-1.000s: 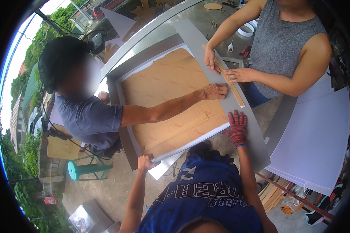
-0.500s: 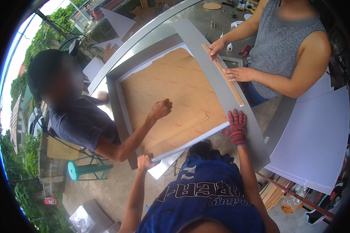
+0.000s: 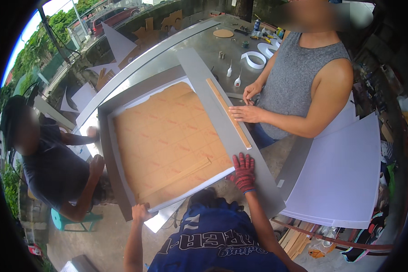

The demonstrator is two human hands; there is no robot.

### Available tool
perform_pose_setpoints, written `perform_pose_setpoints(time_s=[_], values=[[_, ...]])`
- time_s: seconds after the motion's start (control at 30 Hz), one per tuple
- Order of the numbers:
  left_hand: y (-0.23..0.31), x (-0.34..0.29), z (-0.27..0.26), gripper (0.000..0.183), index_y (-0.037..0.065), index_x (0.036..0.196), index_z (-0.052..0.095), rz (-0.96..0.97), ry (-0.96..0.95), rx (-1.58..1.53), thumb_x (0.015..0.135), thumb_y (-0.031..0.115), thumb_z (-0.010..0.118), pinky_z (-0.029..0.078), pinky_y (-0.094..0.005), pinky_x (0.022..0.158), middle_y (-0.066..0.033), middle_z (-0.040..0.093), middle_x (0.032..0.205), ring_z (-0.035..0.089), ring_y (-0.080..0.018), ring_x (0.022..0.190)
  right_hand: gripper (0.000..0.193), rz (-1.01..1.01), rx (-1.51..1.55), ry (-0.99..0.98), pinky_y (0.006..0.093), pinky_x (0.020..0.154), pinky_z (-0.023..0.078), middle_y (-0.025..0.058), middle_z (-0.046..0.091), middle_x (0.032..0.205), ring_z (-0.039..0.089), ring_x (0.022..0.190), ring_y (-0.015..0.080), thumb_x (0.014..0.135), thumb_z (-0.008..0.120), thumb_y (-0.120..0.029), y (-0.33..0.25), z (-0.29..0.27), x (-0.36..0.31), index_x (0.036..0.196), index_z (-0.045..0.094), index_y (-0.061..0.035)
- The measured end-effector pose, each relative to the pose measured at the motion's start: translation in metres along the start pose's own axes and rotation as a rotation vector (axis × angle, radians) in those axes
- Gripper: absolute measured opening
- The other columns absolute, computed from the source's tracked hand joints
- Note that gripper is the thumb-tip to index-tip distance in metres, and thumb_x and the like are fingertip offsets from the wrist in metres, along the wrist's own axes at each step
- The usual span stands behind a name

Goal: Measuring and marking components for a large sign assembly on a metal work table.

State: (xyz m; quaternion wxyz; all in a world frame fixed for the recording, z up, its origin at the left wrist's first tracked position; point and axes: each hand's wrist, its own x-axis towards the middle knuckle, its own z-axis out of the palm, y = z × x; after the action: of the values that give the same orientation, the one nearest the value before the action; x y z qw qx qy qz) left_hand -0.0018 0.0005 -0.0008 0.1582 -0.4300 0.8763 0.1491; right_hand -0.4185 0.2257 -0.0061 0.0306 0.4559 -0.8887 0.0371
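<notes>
In front of me lies a large grey frame-like panel with raised sides, around a sheet faced with printed brown paper. My bare left hand has its fingers closed round the panel's near left corner edge. In a red and black knitted glove, my right hand lies flat on the wide right side of the panel, fingers stretched out. Beyond it a thin wooden strip rests along that side. A co-worker's hand presses on the strip. A narrow brown strip lies on the paper.
Another person stands at the left, near a green stool. Small glue bottles, white rolled strips and tools sit on the metal table. Large white sheets are stacked at the right.
The person at the left has drawn an arm back from over the brown paper. One hand of the co-worker at the right has come off the wooden strip. My view has shifted; my hands keep their places.
</notes>
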Motion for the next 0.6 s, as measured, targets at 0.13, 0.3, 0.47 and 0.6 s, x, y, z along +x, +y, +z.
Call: perform_pose_setpoints(time_s=[0.13, 0.3, 0.47, 0.6], values=[[0.006, -0.002, -0.006, 0.047, 0.009, 0.082, 0.07, 0.019, 0.018, -0.057, 0.058, 0.05, 0.072, 0.052, -0.04, 0.071, -0.0147, 0.068, 0.073, 0.067, -0.0305, 0.074, 0.101, 0.012, -0.002, -0.024, 0.0555, 0.111, 0.01, 0.0154, 0.028, 0.145, 0.019, 0.136, 0.0398, 0.059, 0.07, -0.061, 0.002, 0.002, -0.001, 0.141, 0.032, -0.0148], [0.0, 0.002, 0.003, 0.047, 0.009, 0.079, 0.07, 0.02, 0.028, -0.061, 0.056, 0.049, 0.073, 0.052, -0.0404, 0.07, -0.0143, 0.067, 0.072, 0.067, -0.0301, 0.073, 0.104, 0.007, -0.001, -0.039, 0.0553, 0.111, 0.008, 0.016, 0.023, 0.148, 0.016, 0.137, 0.0396, 0.059, 0.067, -0.065, 0.004, 0.005, 0.001, 0.142, 0.029, -0.0148], [-0.001, 0.005, 0.008, 0.046, 0.009, 0.076, 0.07, 0.023, 0.063, -0.044, 0.054, 0.049, 0.074, 0.052, -0.0397, 0.067, -0.0135, 0.067, 0.069, 0.067, -0.0303, 0.07, 0.105, 0.009, -0.008, -0.055, 0.0556, 0.111, 0.008, 0.0162, 0.023, 0.148, 0.016, 0.137, 0.0399, 0.059, 0.068, -0.065, 0.005, 0.003, 0.002, 0.142, 0.03, -0.0144], [-0.002, 0.004, 0.008, 0.046, 0.009, 0.076, 0.07, 0.021, 0.074, -0.047, 0.053, 0.049, 0.074, 0.052, -0.0396, 0.067, -0.013, 0.067, 0.069, 0.067, -0.0301, 0.069, 0.104, 0.006, -0.006, -0.034, 0.0559, 0.111, 0.009, 0.0164, 0.024, 0.148, 0.017, 0.137, 0.0403, 0.059, 0.068, -0.064, 0.004, 0.004, 0.002, 0.142, 0.03, -0.0142]])
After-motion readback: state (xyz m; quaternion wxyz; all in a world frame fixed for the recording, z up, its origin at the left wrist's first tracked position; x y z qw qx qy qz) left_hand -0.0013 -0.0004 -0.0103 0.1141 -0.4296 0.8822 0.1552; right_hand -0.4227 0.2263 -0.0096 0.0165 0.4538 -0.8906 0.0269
